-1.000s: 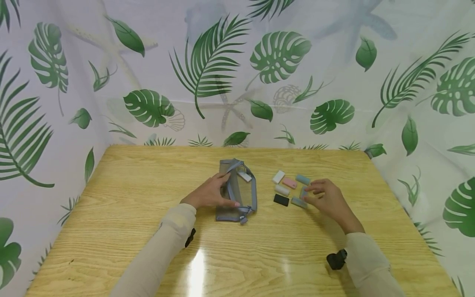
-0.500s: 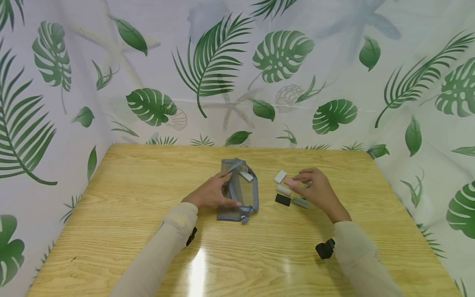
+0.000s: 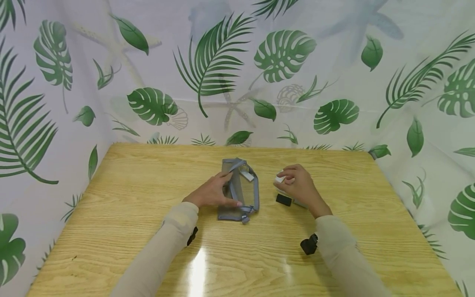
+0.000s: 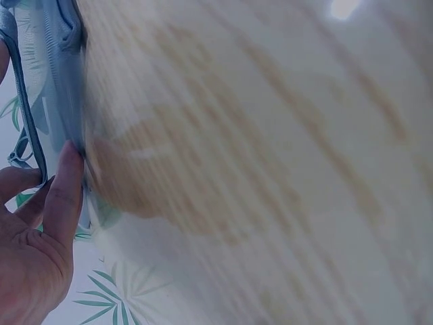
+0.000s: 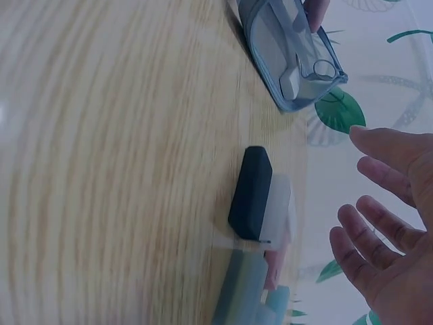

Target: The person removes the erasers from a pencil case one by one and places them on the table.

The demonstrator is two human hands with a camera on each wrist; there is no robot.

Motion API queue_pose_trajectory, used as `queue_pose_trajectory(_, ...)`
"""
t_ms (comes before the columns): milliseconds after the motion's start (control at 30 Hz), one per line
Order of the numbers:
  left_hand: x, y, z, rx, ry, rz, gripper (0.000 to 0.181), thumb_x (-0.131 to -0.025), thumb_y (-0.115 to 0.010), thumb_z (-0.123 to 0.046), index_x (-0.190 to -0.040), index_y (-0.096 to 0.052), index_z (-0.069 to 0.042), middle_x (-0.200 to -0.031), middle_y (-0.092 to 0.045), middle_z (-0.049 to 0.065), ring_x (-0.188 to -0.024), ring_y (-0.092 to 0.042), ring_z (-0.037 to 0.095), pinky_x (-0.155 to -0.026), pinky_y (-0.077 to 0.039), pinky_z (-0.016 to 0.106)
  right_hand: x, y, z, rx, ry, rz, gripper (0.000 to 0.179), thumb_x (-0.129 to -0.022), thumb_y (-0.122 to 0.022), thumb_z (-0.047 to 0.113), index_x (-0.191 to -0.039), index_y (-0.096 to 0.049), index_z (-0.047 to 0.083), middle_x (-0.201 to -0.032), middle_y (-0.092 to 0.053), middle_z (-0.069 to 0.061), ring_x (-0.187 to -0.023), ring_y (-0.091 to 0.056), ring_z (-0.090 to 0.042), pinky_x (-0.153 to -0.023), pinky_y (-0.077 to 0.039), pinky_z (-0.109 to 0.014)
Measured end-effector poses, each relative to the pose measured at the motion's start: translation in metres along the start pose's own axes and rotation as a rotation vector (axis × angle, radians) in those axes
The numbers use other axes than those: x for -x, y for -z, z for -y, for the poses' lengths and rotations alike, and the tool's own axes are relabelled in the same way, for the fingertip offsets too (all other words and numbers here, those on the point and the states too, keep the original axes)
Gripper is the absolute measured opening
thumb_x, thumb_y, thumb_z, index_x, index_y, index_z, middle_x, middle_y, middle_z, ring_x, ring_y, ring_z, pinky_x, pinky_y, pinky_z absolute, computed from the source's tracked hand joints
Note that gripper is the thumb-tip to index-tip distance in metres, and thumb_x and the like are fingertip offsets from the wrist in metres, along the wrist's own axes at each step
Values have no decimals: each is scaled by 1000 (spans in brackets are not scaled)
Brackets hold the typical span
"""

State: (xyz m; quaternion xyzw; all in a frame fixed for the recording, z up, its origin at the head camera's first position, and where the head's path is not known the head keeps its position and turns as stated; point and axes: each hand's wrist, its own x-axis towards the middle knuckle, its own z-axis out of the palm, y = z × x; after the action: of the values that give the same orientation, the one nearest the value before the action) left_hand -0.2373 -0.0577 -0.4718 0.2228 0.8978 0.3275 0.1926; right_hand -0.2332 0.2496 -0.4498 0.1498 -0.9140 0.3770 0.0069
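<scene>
My left hand (image 3: 212,190) grips a blue-grey zip pouch (image 3: 256,193) with see-through sides, thumb at its near end and fingers over its far rim. At the pouch's far end shows a small white tag-like piece (image 3: 246,175) with a metal ring. My right hand (image 3: 299,187) hovers over a group of small oblong blocks, fingertips close to a white block (image 3: 280,179). The right wrist view shows its thumb and fingers apart with nothing between them. Near it lie a black block (image 5: 250,196), a pale block (image 5: 276,215), a pink block (image 5: 273,269) and a grey-green block (image 5: 238,288).
The pouch and blocks lie on a wood-grain table (image 3: 237,255). Behind and beside it hangs a white cloth (image 3: 222,82) printed with green leaves. Each wrist wears a black camera, the right one (image 3: 309,244) standing low over the table.
My right hand has moved left from the blue blocks, over the pink one, to the white block. The left hand keeps its hold on the pouch. The head view has shifted slightly.
</scene>
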Motion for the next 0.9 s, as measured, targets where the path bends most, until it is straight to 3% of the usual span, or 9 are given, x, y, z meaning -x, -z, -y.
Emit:
queue_pose_trajectory(300,2,1,-1,-13,-10,-5,110,-82,-81,-54,-162,-22,-6,-165,-21,18,-150,-24,39,-117,-31,53,-11,-14,7,72,18,33,31,-90,-80,17,-112,-75,-6,-129,-55,-27,-101,-64,-44,-85,-56,-52)
queue_pose_trajectory(900,0,1,0,-18,1,1,110,-83,-80,-55,-162,-21,-6,-165,-22,18,-149,-26,39,-117,-32,53,-30,-35,25,37,-59,37,29,-88,-81,13,-112,-75,-4,-132,-52,-25,-106,-63,-45,-86,-56,-53)
